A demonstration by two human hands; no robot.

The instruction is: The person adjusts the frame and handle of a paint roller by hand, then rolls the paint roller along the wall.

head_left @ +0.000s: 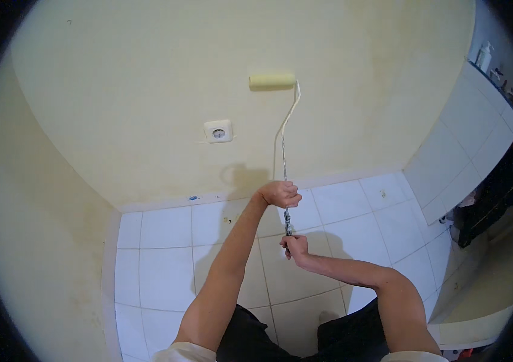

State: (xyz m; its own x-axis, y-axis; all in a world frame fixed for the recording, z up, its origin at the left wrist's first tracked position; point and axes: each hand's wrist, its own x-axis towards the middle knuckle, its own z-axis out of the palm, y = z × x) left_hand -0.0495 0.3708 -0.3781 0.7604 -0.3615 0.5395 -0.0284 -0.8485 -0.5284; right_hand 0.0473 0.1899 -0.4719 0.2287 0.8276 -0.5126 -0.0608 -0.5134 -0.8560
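Observation:
A paint roller (271, 82) with a pale yellow sleeve lies against the cream wall (148, 78), above and right of a white wall socket (218, 131). Its thin, paint-smeared rod bends down from the sleeve's right end toward me. Around the rod's middle my left hand (281, 194) is closed in a fist. Lower down, my right hand (296, 247) is wrapped around the handle end, below a dark, paint-spattered joint. Most of the handle is hidden inside my right fingers.
White floor tiles (166, 271) with paint spots meet a low skirting (323, 179). A tiled counter (467, 133) juts in at the right, with a white pump bottle (484, 55) on top. Dark cloth (497, 193) hangs beside it. Another wall (45, 181) closes off the left.

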